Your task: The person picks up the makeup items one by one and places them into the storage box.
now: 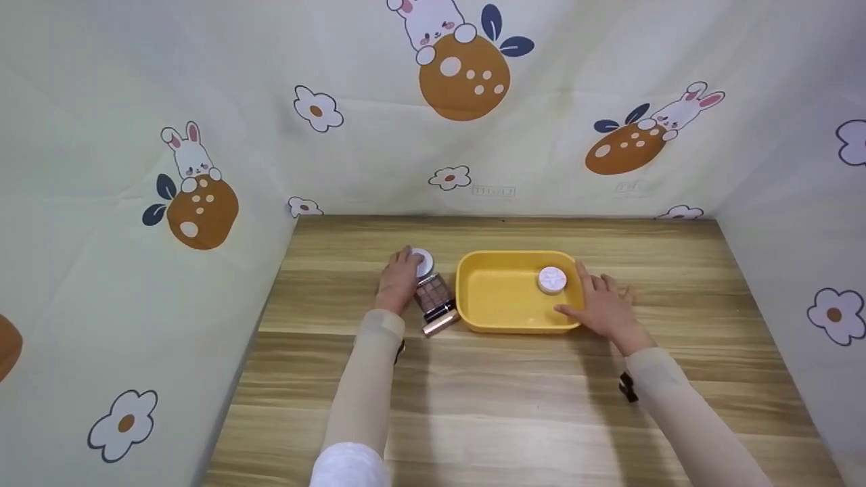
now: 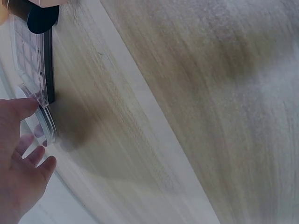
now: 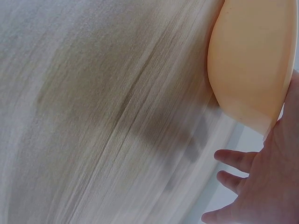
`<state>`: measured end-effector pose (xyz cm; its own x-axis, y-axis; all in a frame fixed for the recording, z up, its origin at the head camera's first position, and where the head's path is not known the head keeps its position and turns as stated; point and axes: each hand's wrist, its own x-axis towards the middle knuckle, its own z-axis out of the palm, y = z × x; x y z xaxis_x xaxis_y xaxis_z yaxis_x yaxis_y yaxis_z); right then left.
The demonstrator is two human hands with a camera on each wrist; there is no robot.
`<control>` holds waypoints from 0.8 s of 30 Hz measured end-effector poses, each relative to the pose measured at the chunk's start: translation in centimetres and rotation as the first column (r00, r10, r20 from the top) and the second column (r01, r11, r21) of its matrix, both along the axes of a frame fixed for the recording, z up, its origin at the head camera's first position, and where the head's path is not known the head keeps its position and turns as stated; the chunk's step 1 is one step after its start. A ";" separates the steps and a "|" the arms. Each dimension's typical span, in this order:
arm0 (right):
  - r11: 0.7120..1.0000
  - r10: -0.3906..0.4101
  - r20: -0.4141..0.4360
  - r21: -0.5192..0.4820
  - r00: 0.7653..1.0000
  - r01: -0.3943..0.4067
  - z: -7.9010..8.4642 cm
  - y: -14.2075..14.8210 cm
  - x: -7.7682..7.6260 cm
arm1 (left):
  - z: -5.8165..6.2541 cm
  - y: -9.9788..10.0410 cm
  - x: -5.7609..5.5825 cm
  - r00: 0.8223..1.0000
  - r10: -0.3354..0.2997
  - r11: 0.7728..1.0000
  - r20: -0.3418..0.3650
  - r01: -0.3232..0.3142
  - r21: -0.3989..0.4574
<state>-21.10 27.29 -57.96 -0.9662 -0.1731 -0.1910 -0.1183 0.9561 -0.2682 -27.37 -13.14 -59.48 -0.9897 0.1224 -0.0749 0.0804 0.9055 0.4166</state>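
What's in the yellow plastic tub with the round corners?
Inside the yellow plastic tub sits one small, round, pale pink-and-white container, near the right end. I can't see the floor right under it or the bit the bare right hand covers.

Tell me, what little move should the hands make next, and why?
Perhaps the left hand should lift the flat, round, whitish compact toward the rounded-rectangular, yellow, plastic-looking tray. That hand has the compact between thumb and fingers, the right hand touches the tray's right side, and a small, round, pink-and-white container sits inside with bare space beside it.
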 end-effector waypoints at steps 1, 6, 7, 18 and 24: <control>1.000 0.000 -0.001 0.002 1.000 0.000 0.0 0.0 0.0 | -0.1 0.0 -0.1 1.000 -0.002 1.000 0.000 0.002 -0.004; 1.000 -0.007 0.001 0.000 1.000 0.007 -0.1 0.0 -0.1 | -0.4 0.0 -0.5 1.000 -0.008 0.999 0.002 0.008 -0.032; 1.000 -0.008 0.001 -0.001 1.000 0.008 -0.1 0.0 -0.1 | -0.5 0.0 -0.6 1.000 -0.003 0.999 0.005 0.003 -0.033; 1.000 0.003 -0.001 -0.004 1.000 -0.003 -0.1 -0.2 0.1 | -0.3 -0.3 -0.5 0.998 0.061 0.998 -0.025 -0.061 -0.030; 1.000 -0.004 -0.002 0.004 1.000 0.004 0.2 -0.1 0.1 | 0.4 -0.5 -0.6 0.998 0.069 0.998 -0.002 -0.069 -0.016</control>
<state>-21.04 27.15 -57.80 -0.9671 -0.1688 -0.1902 -0.1152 0.9576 -0.2639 -28.01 -13.63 -59.04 -0.9958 0.0528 -0.0747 0.0184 0.9155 0.4020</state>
